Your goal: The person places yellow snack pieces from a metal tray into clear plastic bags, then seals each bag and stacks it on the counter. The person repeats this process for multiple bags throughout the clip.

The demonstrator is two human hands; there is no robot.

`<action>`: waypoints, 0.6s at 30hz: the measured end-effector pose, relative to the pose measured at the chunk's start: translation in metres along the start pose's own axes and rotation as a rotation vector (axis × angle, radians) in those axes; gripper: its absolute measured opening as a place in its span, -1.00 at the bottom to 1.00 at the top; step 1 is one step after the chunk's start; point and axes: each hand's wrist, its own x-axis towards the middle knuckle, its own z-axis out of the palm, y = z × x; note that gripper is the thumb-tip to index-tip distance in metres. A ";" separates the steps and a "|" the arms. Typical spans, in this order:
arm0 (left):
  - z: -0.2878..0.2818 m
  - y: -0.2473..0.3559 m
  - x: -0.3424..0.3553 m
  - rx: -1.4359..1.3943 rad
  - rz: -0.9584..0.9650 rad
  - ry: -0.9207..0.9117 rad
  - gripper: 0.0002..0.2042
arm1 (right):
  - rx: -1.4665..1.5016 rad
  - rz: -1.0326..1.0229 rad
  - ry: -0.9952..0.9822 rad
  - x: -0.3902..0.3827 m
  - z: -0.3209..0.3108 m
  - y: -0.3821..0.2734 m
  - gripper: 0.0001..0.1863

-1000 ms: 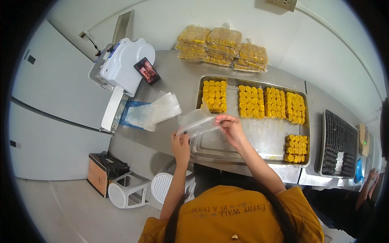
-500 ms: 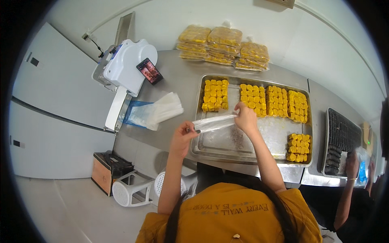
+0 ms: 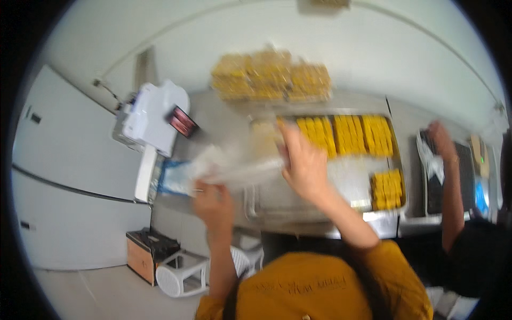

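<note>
Between my two hands stretches a clear plastic bag [image 3: 250, 169], smeared by motion. My left hand [image 3: 213, 205] pinches its near left end, just off the front left of a metal tray [image 3: 249, 205]. Over the tray, my right hand [image 3: 306, 168] is closed on the bag's other end. Blocks of small yellow pieces [image 3: 349, 136] stand in rows along the tray's far side; the leftmost block is mostly hidden behind the bag and my right hand. Another yellow block [image 3: 387, 189] sits in the near right corner.
Filled bags of yellow pieces [image 3: 272, 74] are stacked by the wall. A white machine [image 3: 157, 114] with a phone [image 3: 182, 121] stands left, near a blue packet [image 3: 173, 177]. At right, a co-worker's arm [image 3: 450, 186] reaches over a tray of black pieces [image 3: 465, 176]. White stools [image 3: 184, 272] stand below.
The view has shifted. My hands have moved farther apart, and the bag has spread wider and blurred. The co-worker's hand has moved to the far side of the black pieces' tray.
</note>
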 end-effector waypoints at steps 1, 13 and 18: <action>0.000 -0.005 0.001 -0.250 0.026 0.255 -0.78 | 0.053 -0.191 0.179 0.003 -0.006 0.010 -0.58; 0.060 -0.059 -0.092 0.196 0.131 -0.325 -0.65 | 0.481 0.534 -0.522 -0.094 0.079 0.123 -0.66; 0.057 -0.054 -0.087 0.144 -0.030 -0.275 -0.74 | 0.792 0.630 -0.486 -0.067 0.053 0.164 -0.63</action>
